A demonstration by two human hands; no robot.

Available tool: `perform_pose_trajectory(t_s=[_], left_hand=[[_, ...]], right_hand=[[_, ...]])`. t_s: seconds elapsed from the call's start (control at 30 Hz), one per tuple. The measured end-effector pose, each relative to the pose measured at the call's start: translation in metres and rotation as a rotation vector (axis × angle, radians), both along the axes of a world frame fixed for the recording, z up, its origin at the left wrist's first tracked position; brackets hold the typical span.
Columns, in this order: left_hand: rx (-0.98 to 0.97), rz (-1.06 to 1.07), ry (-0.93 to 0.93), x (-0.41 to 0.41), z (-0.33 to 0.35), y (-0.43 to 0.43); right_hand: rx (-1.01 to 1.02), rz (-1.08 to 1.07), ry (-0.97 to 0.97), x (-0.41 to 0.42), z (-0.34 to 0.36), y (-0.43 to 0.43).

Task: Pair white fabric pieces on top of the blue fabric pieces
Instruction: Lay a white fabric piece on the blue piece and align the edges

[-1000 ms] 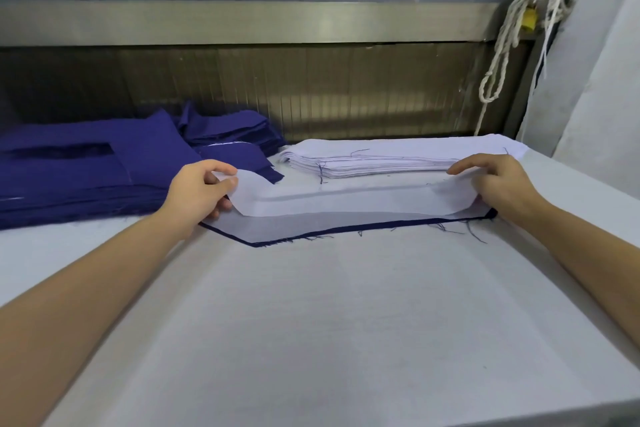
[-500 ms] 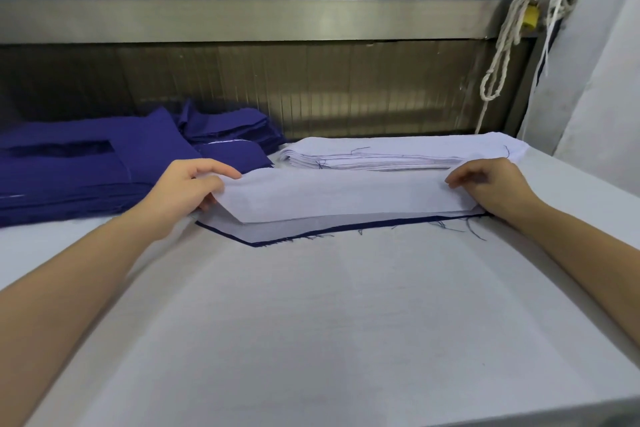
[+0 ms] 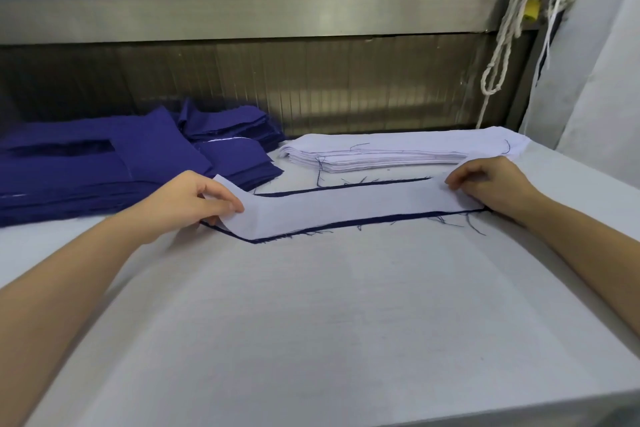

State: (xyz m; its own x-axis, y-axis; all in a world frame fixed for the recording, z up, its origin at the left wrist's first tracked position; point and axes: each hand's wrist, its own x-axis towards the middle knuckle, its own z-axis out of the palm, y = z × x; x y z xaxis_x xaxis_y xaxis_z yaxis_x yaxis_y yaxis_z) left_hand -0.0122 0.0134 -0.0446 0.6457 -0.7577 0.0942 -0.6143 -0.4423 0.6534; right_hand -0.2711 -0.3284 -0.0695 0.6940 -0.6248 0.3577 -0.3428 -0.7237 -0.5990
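A long white fabric strip (image 3: pixel 346 206) lies across a dark blue fabric piece (image 3: pixel 388 219), whose frayed blue edges show along the near and far sides. My left hand (image 3: pixel 187 203) pinches the strip's left end, which is slightly lifted. My right hand (image 3: pixel 491 184) holds the right end down with curled fingers. Behind them a stack of white pieces (image 3: pixel 398 152) lies on the table. A pile of blue pieces (image 3: pixel 104 163) lies at the left.
The white padded table (image 3: pixel 329 322) spreads wide in front of the pair. A metal panel (image 3: pixel 277 87) closes the back. White cords (image 3: pixel 505 35) hang at the right beside hanging white cloth (image 3: pixel 595 62).
The white strip, held up and folded over a second ago, has come down flat onto the blue piece. Both hands have moved slightly toward me and lower with its ends.
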Motion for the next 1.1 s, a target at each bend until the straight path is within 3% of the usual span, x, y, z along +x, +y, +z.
perform_pose_trajectory(t_s=[0.63,1.1], left_hand=[[0.074,-0.068,-0.196,-0.0020,-0.0065,-0.0047],[0.120,-0.091,-0.218,0.0005,-0.0044,-0.0024]], right_hand=[[-0.084,-0.071,0.011,0.0009,-0.0032,-0.0051],[-0.124,-0.085,0.088,0.0014,-0.0048,-0.0096]])
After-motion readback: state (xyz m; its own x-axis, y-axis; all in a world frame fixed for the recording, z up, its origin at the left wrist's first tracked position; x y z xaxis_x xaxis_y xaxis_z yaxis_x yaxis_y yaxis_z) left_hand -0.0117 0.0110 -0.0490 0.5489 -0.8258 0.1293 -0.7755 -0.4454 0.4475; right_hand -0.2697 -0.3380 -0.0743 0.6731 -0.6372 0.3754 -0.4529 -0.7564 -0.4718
